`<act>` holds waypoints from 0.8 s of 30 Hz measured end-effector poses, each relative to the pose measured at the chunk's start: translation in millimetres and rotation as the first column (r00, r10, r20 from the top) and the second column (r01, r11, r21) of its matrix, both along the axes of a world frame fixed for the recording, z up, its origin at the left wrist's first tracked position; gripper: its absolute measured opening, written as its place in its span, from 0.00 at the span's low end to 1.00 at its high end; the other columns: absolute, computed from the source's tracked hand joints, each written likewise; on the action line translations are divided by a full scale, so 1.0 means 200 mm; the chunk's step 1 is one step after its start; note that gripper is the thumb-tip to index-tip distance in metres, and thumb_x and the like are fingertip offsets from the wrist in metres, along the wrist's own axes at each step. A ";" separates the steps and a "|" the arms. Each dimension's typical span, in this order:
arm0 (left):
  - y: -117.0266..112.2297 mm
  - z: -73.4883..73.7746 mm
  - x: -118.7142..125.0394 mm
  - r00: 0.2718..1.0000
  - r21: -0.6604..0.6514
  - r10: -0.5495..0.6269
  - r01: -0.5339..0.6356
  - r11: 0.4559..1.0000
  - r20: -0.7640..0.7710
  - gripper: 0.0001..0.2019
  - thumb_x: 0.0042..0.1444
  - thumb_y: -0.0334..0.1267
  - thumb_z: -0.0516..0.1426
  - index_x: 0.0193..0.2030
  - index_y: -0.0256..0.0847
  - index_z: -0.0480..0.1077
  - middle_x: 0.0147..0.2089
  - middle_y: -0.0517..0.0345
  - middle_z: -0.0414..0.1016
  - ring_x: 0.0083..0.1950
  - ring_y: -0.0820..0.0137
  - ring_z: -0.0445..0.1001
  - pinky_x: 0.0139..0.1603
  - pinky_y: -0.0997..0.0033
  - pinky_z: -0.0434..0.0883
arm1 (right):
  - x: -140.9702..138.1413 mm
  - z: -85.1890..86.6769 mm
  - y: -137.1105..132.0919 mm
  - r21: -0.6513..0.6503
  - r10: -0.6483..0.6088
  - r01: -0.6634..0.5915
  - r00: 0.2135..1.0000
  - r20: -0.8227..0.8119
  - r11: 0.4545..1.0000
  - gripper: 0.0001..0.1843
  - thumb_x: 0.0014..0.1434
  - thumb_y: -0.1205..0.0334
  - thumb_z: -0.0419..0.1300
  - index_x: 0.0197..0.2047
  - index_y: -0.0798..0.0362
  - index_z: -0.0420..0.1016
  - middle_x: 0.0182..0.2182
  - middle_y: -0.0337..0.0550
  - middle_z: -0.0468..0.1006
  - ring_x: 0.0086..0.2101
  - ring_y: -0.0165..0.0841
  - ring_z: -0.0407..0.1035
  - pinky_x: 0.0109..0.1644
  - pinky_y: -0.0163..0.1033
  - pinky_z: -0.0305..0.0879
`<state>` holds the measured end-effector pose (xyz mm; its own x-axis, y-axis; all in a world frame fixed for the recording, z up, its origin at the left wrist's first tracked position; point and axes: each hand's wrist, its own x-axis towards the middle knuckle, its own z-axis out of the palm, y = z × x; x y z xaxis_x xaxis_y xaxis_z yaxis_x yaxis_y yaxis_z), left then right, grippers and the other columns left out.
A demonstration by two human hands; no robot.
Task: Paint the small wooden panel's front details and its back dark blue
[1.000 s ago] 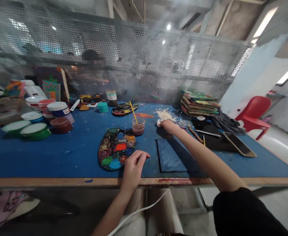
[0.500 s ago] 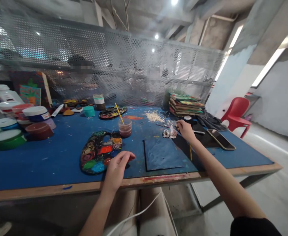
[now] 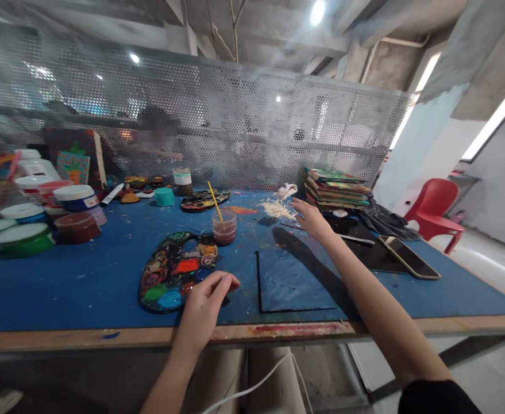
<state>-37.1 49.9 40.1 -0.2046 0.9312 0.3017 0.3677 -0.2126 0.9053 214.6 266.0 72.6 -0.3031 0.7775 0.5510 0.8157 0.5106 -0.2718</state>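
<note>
One crumpled tissue (image 3: 287, 191) has moved near one shavings pile (image 3: 278, 210).

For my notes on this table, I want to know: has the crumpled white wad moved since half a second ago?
Yes, the wad went from below the pale shavings to just above them in view.

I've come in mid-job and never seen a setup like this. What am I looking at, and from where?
There's no machine: these are a person's bare hands, seen from one camera worn on the head, looking forward and down. On the blue table, the left hand is by a paint palette; the right hand reaches near pale shavings, with crumpled white tissue beyond its fingertips. A blue panel lies between the forearms. Behind the palette stands a cup with a yellow stick. I see nothing held, though the left palm is hidden.
</note>
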 end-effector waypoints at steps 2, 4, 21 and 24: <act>0.00 0.00 0.00 1.000 0.003 0.002 -0.002 1.000 -0.027 0.18 0.56 0.53 0.53 0.27 0.42 0.73 0.30 0.58 0.77 0.35 0.68 0.76 0.38 0.73 0.72 | 0.03 -0.01 0.00 -0.003 -0.094 0.094 0.996 -0.003 0.996 0.07 0.57 0.64 0.59 0.35 0.52 0.80 0.35 0.49 0.82 0.40 0.39 0.75 0.44 0.39 0.65; 0.00 -0.01 -0.01 0.998 0.007 0.000 0.001 1.000 -0.057 0.18 0.57 0.52 0.53 0.28 0.42 0.73 0.30 0.59 0.77 0.36 0.69 0.75 0.38 0.74 0.72 | 0.10 -0.02 0.00 -0.004 -0.217 0.217 0.976 -0.018 0.976 0.12 0.59 0.56 0.59 0.29 0.53 0.77 0.28 0.50 0.80 0.34 0.41 0.75 0.40 0.40 0.63; 0.00 -0.03 0.02 0.912 0.112 -0.111 0.167 0.980 -0.395 0.11 0.59 0.46 0.56 0.30 0.45 0.74 0.34 0.62 0.76 0.36 0.72 0.75 0.37 0.76 0.70 | 0.51 -0.12 0.04 -0.345 -0.358 0.419 0.906 0.227 0.840 0.20 0.64 0.47 0.56 0.36 0.57 0.74 0.32 0.39 0.77 0.34 0.30 0.73 0.42 0.40 0.71; -0.01 -0.03 0.02 0.921 0.097 -0.095 0.141 0.985 -0.378 0.12 0.59 0.47 0.55 0.30 0.44 0.73 0.35 0.62 0.76 0.37 0.72 0.75 0.36 0.76 0.70 | 0.46 -0.13 0.04 -0.422 -0.260 0.364 0.923 0.285 0.830 0.16 0.63 0.51 0.59 0.42 0.56 0.74 0.39 0.42 0.77 0.38 0.31 0.73 0.44 0.42 0.72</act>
